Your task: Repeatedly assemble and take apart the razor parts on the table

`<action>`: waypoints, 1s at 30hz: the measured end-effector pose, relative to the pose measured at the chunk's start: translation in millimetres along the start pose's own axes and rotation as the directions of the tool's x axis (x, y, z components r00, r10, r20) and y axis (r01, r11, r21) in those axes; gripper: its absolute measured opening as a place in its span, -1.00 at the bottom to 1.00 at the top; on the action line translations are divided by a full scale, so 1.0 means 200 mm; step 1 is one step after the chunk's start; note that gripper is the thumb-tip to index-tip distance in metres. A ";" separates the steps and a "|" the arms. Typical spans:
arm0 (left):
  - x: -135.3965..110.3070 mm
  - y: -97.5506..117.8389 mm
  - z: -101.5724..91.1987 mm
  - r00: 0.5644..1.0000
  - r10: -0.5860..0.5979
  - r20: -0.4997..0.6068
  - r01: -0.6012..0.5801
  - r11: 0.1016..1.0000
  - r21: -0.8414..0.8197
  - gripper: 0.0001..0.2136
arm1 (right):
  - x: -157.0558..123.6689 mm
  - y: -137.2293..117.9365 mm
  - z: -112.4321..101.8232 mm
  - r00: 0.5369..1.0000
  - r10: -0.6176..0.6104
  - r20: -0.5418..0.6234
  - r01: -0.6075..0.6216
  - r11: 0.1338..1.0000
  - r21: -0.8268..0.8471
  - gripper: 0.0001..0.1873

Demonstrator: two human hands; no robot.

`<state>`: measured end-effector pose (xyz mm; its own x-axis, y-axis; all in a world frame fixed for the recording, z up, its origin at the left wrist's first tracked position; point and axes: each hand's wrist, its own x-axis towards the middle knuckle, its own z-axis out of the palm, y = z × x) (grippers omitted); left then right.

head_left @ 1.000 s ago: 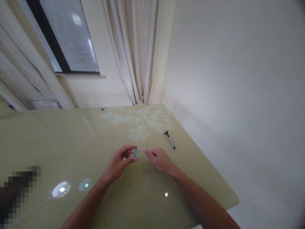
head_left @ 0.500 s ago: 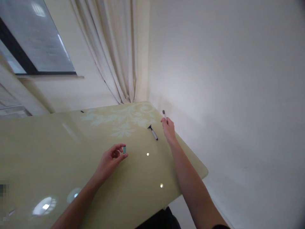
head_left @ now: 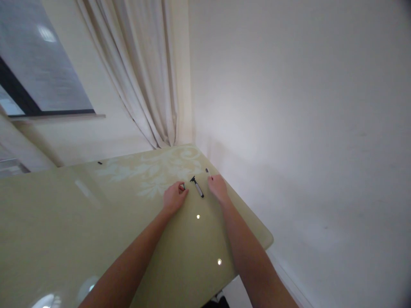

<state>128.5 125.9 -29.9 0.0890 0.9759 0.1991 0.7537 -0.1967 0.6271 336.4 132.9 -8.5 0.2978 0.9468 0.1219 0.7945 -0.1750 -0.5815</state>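
Note:
A razor with a black head and a grey-and-black handle lies on the table between my two hands. My left hand is just left of it, thumb and fingers pinching a small razor blade cartridge, mostly covered by the fingers. On the razor's other side, my right hand is closed around the white handle of a toothbrush. Its dark head points up and away from me, and the lower handle is hidden in the hand.
A small dark piece lies near the table's far edge on the left. Behind the table hang beige curtains beside a window. A white wall borders the right side, close to my right arm.
My left hand has moved forward and right with the cartridge, up beside the razor. My right hand has come slightly lower and nearer the razor with the toothbrush. The view has shifted slightly.

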 end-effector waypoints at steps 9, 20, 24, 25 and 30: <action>-0.06 0.00 0.00 0.999 0.028 0.030 -0.032 0.991 0.131 -0.63 | 0.00 -0.01 0.01 1.000 -0.011 0.005 0.011 0.992 -0.126 -0.75; -0.07 0.01 0.02 0.999 0.030 0.023 -0.033 0.992 0.125 -0.65 | -0.04 0.00 -0.02 0.998 -0.068 -0.002 0.067 0.981 -0.182 -0.73; -0.07 0.00 0.02 0.999 0.035 0.015 -0.036 0.993 0.115 -0.48 | -0.05 -0.03 -0.04 0.992 -0.103 -0.071 0.089 0.980 -0.176 -0.71; -0.07 0.00 0.02 0.999 0.036 0.012 -0.037 0.993 0.113 -0.47 | -0.06 -0.04 -0.05 0.988 -0.122 -0.096 0.104 0.979 -0.175 -0.71; -0.07 0.00 0.03 0.999 0.040 -0.003 -0.039 0.995 0.092 -0.64 | -0.13 -0.12 -0.05 0.971 -0.221 -0.095 0.196 0.956 -0.220 -0.75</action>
<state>130.7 112.6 -36.7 0.1167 0.9670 0.2266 0.8066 -0.2254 0.5464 315.2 109.6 11.3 0.1639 0.9322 0.3228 0.9339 -0.0412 -0.3552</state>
